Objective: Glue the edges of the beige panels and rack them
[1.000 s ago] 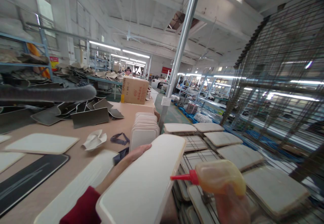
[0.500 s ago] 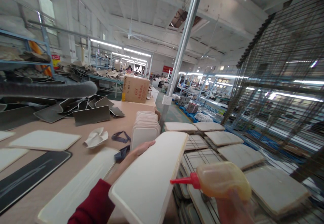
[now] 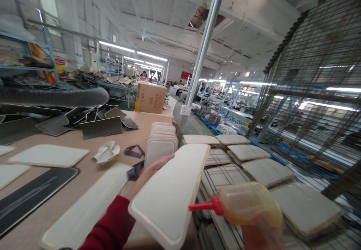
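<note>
My left hand (image 3: 160, 163) grips a white rounded panel (image 3: 172, 189) by its far left edge and holds it tilted above the table; part of the hand is hidden behind it. In my right hand (image 3: 263, 231) is a squeeze bottle (image 3: 248, 203) of yellowish liquid. Its red nozzle points left, with the tip at the panel's right edge; I cannot tell whether it touches. A long white panel (image 3: 87, 205) lies on the table left of my sleeve. Beyond my left hand stands a stack of white panels (image 3: 161, 152).
Wire racks (image 3: 218, 176) bearing several pale panels (image 3: 267, 171) are at the right. On the table (image 3: 132, 120) lie a dark panel (image 3: 36, 193), crumpled paper (image 3: 106, 152), a dark strap (image 3: 134, 151) and grey sheets (image 3: 101, 127). Behind are a cardboard box (image 3: 151, 98) and a metal post (image 3: 201, 50).
The held panel's near end has shifted right and slightly up, and my left forearm has moved right. The bottle's nozzle tip has slid slightly toward me along the panel's right edge.
</note>
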Available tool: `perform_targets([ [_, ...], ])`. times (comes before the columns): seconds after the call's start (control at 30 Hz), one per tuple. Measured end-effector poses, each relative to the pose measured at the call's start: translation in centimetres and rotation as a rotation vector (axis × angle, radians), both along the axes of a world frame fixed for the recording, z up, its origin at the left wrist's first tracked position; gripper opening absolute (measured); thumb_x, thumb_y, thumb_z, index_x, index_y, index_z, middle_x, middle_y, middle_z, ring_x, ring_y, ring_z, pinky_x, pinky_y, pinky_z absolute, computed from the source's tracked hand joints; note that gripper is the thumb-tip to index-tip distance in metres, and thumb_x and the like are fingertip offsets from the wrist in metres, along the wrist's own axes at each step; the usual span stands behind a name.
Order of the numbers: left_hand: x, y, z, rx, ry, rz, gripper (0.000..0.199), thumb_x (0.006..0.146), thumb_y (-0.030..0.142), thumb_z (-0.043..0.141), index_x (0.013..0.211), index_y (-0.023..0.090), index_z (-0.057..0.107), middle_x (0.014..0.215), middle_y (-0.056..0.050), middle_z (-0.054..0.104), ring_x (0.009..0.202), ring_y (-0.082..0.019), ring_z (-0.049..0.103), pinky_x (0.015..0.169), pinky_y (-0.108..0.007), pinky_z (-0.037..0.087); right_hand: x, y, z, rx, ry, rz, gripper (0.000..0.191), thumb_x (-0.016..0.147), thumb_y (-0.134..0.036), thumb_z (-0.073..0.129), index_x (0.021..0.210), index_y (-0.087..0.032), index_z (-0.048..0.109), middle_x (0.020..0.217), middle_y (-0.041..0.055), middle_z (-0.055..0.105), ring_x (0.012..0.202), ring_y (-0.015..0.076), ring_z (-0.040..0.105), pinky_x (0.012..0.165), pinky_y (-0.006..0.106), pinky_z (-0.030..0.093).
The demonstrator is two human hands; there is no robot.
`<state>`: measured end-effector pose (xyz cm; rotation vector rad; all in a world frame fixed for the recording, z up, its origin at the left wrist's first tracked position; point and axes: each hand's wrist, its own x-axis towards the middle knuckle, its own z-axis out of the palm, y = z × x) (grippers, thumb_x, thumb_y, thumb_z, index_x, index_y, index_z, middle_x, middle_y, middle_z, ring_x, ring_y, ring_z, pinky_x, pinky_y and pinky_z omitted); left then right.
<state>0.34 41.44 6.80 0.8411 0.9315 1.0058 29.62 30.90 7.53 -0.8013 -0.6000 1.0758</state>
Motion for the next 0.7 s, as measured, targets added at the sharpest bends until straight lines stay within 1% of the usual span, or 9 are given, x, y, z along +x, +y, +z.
perform_targets([
  [0.07, 0.1, 0.2, 0.0, 0.001, -0.017, -0.025, 0.034, 0.082, 0.036, 0.053, 0.096, 0.008, 0.068, 0.077, -0.006, 0.071, 0.075, -0.023, 0.063, 0.073, -0.031, 0.047, 0.4, 0.1, -0.6, -0.019, 0.016, -0.023, 0.067, 0.053, -0.036, 0.082, 0.114, -0.025, 0.059, 0.109, 0.0081, 0.064, 0.096, 0.0263, 0.06, 0.073, 0.031, 0.054],
  [0.17, 0.0, 0.4, -0.1, -0.001, -0.036, -0.053, 0.036, 0.082, 0.038, 0.053, 0.096, 0.008, 0.068, 0.078, -0.007, 0.072, 0.075, -0.023, 0.064, 0.074, -0.031, 0.047, 1.1, 0.3, -1.6, -0.022, -0.007, -0.022, 0.058, 0.055, -0.036, 0.081, 0.109, -0.023, 0.061, 0.084, 0.0064, 0.068, 0.081, 0.0242, 0.063, 0.067, 0.032, 0.054],
  [0.2, -0.1, 0.5, -0.2, -0.001, -0.041, -0.059, 0.036, 0.081, 0.038, 0.054, 0.096, 0.008, 0.068, 0.078, -0.008, 0.072, 0.075, -0.023, 0.064, 0.074, -0.031, 0.047, 1.3, 0.4, -1.9, -0.019, -0.017, -0.024, 0.057, 0.056, -0.037, 0.08, 0.108, -0.024, 0.061, 0.079, 0.0057, 0.068, 0.076, 0.0233, 0.063, 0.066, 0.032, 0.054],
  [0.27, -0.2, 0.6, -0.4, 0.0, -0.048, -0.068, 0.038, 0.08, 0.04, 0.057, 0.098, 0.009, 0.068, 0.078, -0.008, 0.072, 0.073, -0.023, 0.064, 0.074, -0.032, 0.048, 1.5, 0.5, -2.3, -0.018, -0.049, -0.041, 0.052, 0.058, -0.039, 0.079, 0.105, -0.024, 0.062, 0.074, 0.0043, 0.067, 0.068, 0.0214, 0.062, 0.063, 0.032, 0.054],
  [0.37, -0.4, 0.8, -0.7, 0.009, -0.061, -0.061, 0.042, 0.076, 0.043, 0.061, 0.103, 0.011, 0.067, 0.08, -0.008, 0.072, 0.073, -0.023, 0.064, 0.073, -0.033, 0.048, 1.7, 0.6, -2.7, -0.006, -0.094, -0.03, 0.041, 0.058, -0.042, 0.077, 0.092, -0.021, 0.065, 0.066, 0.004, 0.064, 0.061, 0.0211, 0.06, 0.059, 0.034, 0.053],
  [0.43, -0.4, 0.8, -0.7, 0.011, -0.068, -0.05, 0.045, 0.074, 0.043, 0.064, 0.106, 0.012, 0.066, 0.082, -0.008, 0.073, 0.073, -0.023, 0.065, 0.072, -0.033, 0.048, 1.8, 0.5, -2.7, -0.008, -0.118, -0.052, 0.038, 0.057, -0.043, 0.078, 0.083, -0.02, 0.065, 0.062, 0.0041, 0.063, 0.06, 0.0209, 0.059, 0.055, 0.032, 0.052],
  [0.57, -0.2, 1.0, -0.1, 0.021, -0.104, -0.058, 0.047, 0.074, 0.04, 0.065, 0.112, 0.011, 0.063, 0.084, -0.008, 0.073, 0.072, -0.022, 0.065, 0.068, -0.03, 0.047, 2.0, 0.3, -2.6, -0.025, -0.116, -0.058, 0.036, 0.055, -0.045, 0.079, 0.077, -0.02, 0.064, 0.063, 0.0039, 0.063, 0.064, 0.0212, 0.061, 0.058, 0.032, 0.054],
  [0.63, 0.0, 1.0, 0.2, 0.004, -0.124, -0.054, 0.046, 0.076, 0.037, 0.063, 0.114, 0.011, 0.062, 0.084, -0.007, 0.073, 0.07, -0.021, 0.065, 0.068, -0.029, 0.047, 2.2, 0.1, -2.8, -0.066, -0.099, -0.093, 0.037, 0.053, -0.046, 0.08, 0.075, -0.021, 0.064, 0.065, 0.0038, 0.065, 0.063, 0.0206, 0.061, 0.055, 0.029, 0.054],
  [0.7, 0.0, 1.1, 0.4, -0.031, -0.147, -0.045, 0.043, 0.079, 0.035, 0.06, 0.115, 0.011, 0.061, 0.082, -0.006, 0.073, 0.067, -0.02, 0.065, 0.068, -0.03, 0.047, 2.3, -0.1, -3.5, -0.097, -0.124, -0.144, 0.037, 0.053, -0.047, 0.08, 0.075, -0.021, 0.064, 0.069, 0.0036, 0.066, 0.064, 0.0191, 0.062, 0.053, 0.025, 0.053],
])
